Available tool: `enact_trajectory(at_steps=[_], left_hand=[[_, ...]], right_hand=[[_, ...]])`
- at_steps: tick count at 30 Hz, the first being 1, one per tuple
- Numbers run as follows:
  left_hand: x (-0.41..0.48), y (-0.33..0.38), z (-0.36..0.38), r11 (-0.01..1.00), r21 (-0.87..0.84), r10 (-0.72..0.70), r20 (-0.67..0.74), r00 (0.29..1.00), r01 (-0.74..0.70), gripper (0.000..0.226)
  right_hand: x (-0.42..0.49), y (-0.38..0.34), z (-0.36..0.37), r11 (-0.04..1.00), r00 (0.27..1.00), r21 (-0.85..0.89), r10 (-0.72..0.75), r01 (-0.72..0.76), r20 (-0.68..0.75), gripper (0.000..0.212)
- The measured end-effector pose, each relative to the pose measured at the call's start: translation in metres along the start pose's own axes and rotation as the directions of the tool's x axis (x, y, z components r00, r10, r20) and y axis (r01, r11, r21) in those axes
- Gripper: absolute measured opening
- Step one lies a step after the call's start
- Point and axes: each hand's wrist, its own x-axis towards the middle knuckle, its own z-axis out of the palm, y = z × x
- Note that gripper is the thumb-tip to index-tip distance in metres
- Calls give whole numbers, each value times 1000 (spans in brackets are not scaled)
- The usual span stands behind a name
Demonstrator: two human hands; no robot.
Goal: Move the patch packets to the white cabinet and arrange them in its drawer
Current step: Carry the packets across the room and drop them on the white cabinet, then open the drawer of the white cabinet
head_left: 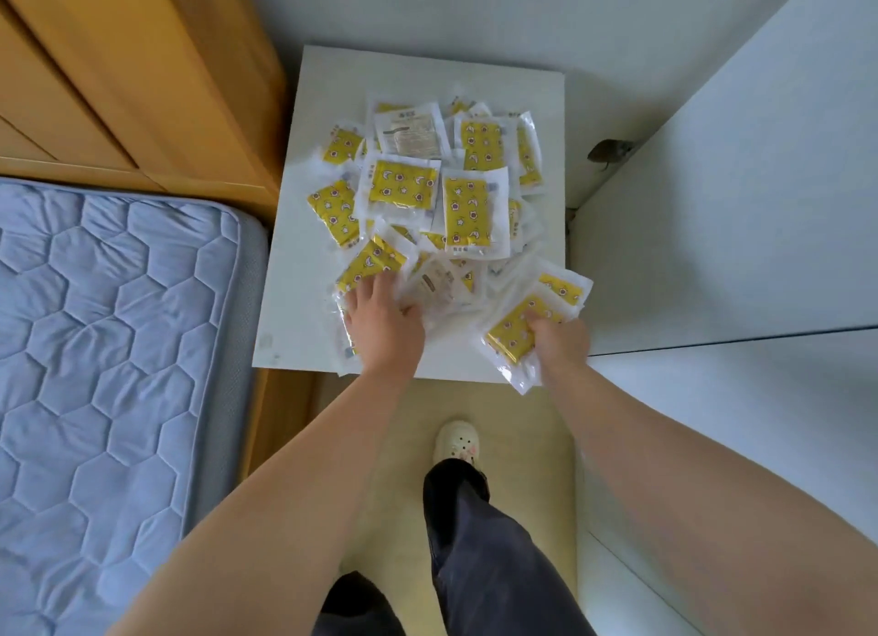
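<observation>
Right hand (558, 338) grips a bunch of clear-wrapped yellow patch packets (515, 332) at the near right corner. I see the left hand (380, 322) lying spread, fingers pressing the loose pile of packets (427, 193). The pile covers the flat white tabletop (294, 274), between the blue quilted mattress (109, 350) and the tall white panels (722, 217).
</observation>
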Motion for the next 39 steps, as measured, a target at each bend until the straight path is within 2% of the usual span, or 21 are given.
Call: enact_trajectory(at_steps=[2, 4, 5, 8, 9, 12, 21, 25, 29, 34, 39], left_hand=[[5, -4, 13, 990, 137, 37, -48, 998, -30, 60], [9, -11, 22, 965, 251, 64, 28, 998, -70, 68], [10, -14, 24, 948, 301, 86, 60, 994, -101, 69], [12, -19, 26, 924, 349, 135, 83, 987, -155, 70], [12, -20, 26, 922, 352, 138, 85, 987, -159, 69], [9, -24, 22, 920, 365, 114, 93, 989, -140, 71], [1, -41, 13, 852, 489, 123, 165, 979, -190, 74], [1, -43, 10, 848, 487, 144, 171, 975, -211, 75], [-5, -45, 5, 821, 488, 229, 197, 953, -298, 71], [-29, -71, -6, 740, 505, 364, 256, 896, -445, 67], [-60, -110, -10, 716, 478, 456, 232, 859, -509, 60]], right_hand=[[3, 3, 14, 996, 994, -43, -85, 82, -72, 21], [3, 1, 30, 987, 980, -50, -155, 150, -124, 32], [4, 0, 37, 978, 970, -105, -195, 181, -147, 42], [8, 1, 44, 872, 930, -447, -311, 198, -195, 73], [9, 1, 43, 854, 925, -485, -322, 192, -201, 79], [7, 5, 36, 892, 946, -425, -258, 156, -195, 86], [-13, 25, 22, 941, 958, -274, -245, 198, -151, 72], [-29, 41, 11, 923, 931, -262, -330, 283, -158, 67], [-49, 62, 1, 900, 912, -255, -392, 354, -119, 66], [-72, 86, 7, 855, 899, -303, -439, 420, 8, 61], [-87, 112, 9, 895, 914, -219, -405, 389, -35, 60]])
